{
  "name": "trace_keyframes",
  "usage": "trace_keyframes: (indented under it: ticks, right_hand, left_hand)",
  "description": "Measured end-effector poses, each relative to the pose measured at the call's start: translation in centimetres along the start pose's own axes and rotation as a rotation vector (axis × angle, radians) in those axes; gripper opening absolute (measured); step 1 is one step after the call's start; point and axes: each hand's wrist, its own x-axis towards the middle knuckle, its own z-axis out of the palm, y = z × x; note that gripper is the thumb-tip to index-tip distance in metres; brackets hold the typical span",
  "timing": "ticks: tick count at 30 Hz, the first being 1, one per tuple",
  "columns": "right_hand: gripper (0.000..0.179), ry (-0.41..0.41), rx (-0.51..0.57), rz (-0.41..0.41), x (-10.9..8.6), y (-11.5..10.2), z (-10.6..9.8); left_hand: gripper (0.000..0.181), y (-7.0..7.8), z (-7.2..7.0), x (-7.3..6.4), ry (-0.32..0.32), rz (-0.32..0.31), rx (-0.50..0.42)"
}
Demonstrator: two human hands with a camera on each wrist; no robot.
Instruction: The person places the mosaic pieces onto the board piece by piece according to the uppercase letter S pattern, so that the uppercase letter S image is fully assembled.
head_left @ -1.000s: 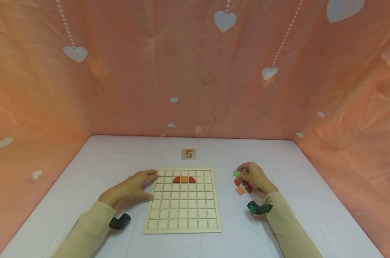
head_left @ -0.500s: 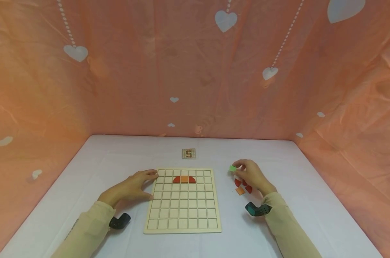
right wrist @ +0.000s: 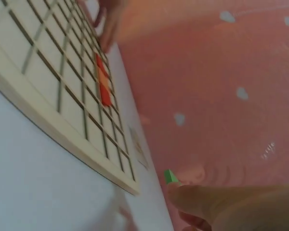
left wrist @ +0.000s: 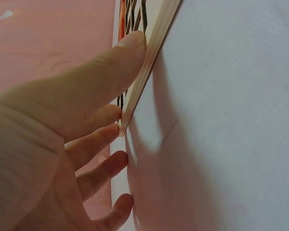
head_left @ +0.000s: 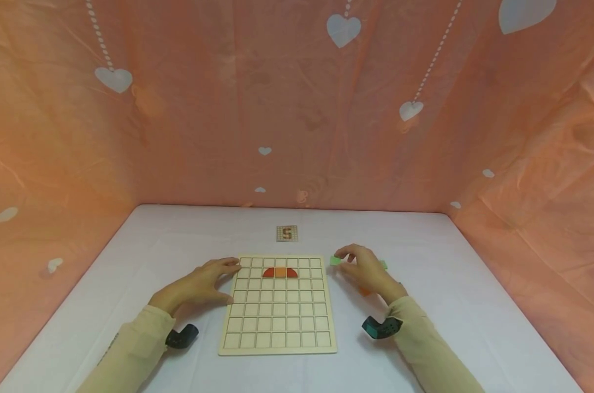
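My right hand pinches a small green square tile between thumb and fingers, above the table beside the board's far right corner. The same green tile shows at the fingertips in the right wrist view. A wooden grid board lies flat in the middle. In its second row sit a red rounded tile, an orange square tile and another red rounded tile. My left hand rests at the board's left edge with fingers spread, the thumb against the rim.
Another green tile and an orange tile peek out from behind the right hand, which hides the red pieces there. A small card with an S-like pattern lies beyond the board. Orange cloth with hearts surrounds the white table.
The right hand has picked up the green tile from the loose pieces and carried it left toward the board. My left hand has stayed at the board's edge.
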Motion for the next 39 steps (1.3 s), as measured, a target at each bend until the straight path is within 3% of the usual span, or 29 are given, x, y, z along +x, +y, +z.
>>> trace_keyframes:
  ticks: [9, 26, 39]
  right_hand:
    - [0.022, -0.045, 0.008, -0.080, 0.0, -1.9, 2.2]
    - [0.023, -0.148, 0.024, -0.238, 0.5, -5.9, 4.5]
    - [0.021, -0.174, 0.013, -0.325, 1.2, -7.1, 6.0]
  left_hand:
    - [0.077, -0.2, 0.0, 0.1, -0.005, -0.015, -0.022]
    - [0.078, -0.3, 0.2, 0.3, -0.007, -0.042, -0.028]
    - [0.078, -0.3, 0.2, 0.3, -0.003, -0.045, -0.042]
